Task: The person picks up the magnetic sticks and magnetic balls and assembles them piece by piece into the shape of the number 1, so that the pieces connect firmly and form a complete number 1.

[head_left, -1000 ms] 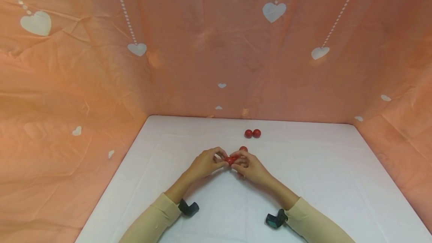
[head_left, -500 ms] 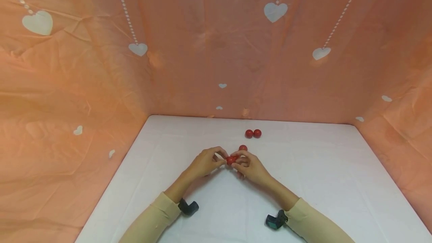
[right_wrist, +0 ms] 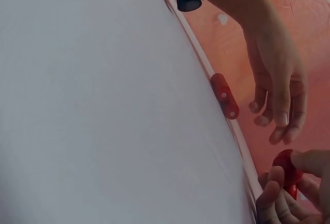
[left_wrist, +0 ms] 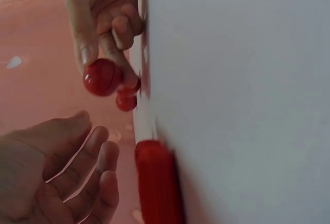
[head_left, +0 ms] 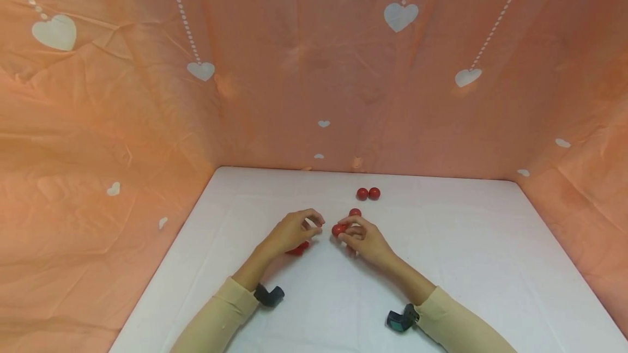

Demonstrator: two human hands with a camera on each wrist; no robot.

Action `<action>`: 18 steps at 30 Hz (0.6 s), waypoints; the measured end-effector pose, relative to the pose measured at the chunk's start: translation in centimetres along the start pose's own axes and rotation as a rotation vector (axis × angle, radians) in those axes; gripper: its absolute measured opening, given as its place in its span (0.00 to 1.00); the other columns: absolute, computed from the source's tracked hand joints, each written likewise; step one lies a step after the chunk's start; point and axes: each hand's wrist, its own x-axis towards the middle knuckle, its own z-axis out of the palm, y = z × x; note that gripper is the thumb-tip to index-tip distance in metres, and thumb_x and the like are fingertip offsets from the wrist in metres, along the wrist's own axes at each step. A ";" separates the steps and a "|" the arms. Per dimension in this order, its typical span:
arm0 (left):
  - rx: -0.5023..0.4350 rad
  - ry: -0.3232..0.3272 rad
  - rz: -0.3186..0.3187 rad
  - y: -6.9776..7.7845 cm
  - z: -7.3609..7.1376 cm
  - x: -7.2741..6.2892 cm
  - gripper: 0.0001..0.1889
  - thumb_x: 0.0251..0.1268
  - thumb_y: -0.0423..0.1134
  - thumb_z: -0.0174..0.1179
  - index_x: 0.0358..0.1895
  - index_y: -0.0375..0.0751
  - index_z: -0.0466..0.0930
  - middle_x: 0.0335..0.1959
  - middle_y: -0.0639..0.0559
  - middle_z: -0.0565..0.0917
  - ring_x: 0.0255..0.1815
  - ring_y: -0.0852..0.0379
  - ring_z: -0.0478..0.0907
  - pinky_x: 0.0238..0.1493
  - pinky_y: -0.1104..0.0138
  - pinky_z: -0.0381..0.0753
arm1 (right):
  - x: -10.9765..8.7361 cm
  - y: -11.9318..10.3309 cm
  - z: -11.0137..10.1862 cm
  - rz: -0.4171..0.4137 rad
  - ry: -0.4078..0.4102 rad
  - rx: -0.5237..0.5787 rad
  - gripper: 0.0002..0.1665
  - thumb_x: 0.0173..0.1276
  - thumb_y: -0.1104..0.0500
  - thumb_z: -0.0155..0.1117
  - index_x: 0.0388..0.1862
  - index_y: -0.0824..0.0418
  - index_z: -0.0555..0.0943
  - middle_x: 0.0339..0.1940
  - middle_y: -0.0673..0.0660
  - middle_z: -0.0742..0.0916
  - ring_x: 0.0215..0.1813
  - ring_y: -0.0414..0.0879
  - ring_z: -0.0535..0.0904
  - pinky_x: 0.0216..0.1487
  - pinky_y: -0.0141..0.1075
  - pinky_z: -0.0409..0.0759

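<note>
My right hand [head_left: 365,241] pinches a glossy red ball [head_left: 338,230] between thumb and fingertips; a thin seam runs round the ball in the left wrist view. A bit of red also shows under that ball in the right wrist view, partly hidden by fingers. My left hand [head_left: 294,230] is apart from the ball, fingers loosely bent with nothing between them. Below it on the table lies a long red piece [left_wrist: 157,182] with rounded ends, showing two pale dots [right_wrist: 224,95] in the right wrist view. Another red ball [head_left: 355,212] sits just beyond my right hand's fingers.
Two more red balls, a left one [head_left: 362,194] and a right one [head_left: 374,193], stand side by side near the back of the white table [head_left: 466,244]. An orange cloth [head_left: 343,80] with pale hearts hangs behind and at both sides.
My left hand has come off the red ball and drawn back to the left, and the long red piece now shows under it. My right hand keeps its pinch almost in place.
</note>
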 end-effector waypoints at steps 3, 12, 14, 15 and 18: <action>0.014 -0.014 -0.024 -0.1 -0.5 -0.1 0.10 0.75 0.38 0.69 0.55 0.46 0.87 0.49 0.57 0.89 0.50 0.53 0.85 0.51 0.56 0.86 | 0.0 0.0 -0.1 0.004 0.017 0.004 0.20 0.77 0.63 0.70 0.64 0.66 0.79 0.47 0.71 0.90 0.29 0.45 0.81 0.28 0.32 0.80; 0.053 -0.036 -0.104 -0.7 -1.8 -0.8 0.12 0.75 0.40 0.70 0.57 0.50 0.87 0.48 0.59 0.88 0.49 0.57 0.82 0.54 0.57 0.83 | -0.1 -0.3 -0.4 0.038 0.078 0.008 0.21 0.77 0.62 0.71 0.65 0.64 0.78 0.43 0.69 0.90 0.29 0.48 0.81 0.30 0.32 0.81; 0.057 -0.040 -0.108 -0.9 -2.0 -1.1 0.12 0.75 0.39 0.70 0.57 0.49 0.87 0.47 0.59 0.88 0.48 0.57 0.82 0.52 0.59 0.83 | 0.0 -0.2 -0.5 0.037 0.087 0.014 0.21 0.77 0.62 0.70 0.65 0.64 0.78 0.42 0.68 0.90 0.29 0.48 0.81 0.30 0.33 0.81; 0.058 -0.043 -0.107 -0.9 -2.2 -1.2 0.12 0.75 0.39 0.70 0.57 0.49 0.87 0.47 0.59 0.87 0.48 0.57 0.81 0.51 0.59 0.83 | 0.1 -0.1 -0.5 0.034 0.091 0.016 0.21 0.77 0.62 0.70 0.65 0.64 0.78 0.42 0.68 0.89 0.29 0.48 0.81 0.30 0.33 0.81; 0.067 -0.052 -0.100 -1.1 -2.6 -1.5 0.12 0.74 0.37 0.70 0.57 0.48 0.87 0.46 0.59 0.87 0.47 0.56 0.80 0.50 0.60 0.82 | 0.2 0.0 -0.6 0.036 0.110 0.027 0.21 0.77 0.62 0.70 0.65 0.64 0.77 0.40 0.67 0.89 0.28 0.47 0.81 0.29 0.34 0.81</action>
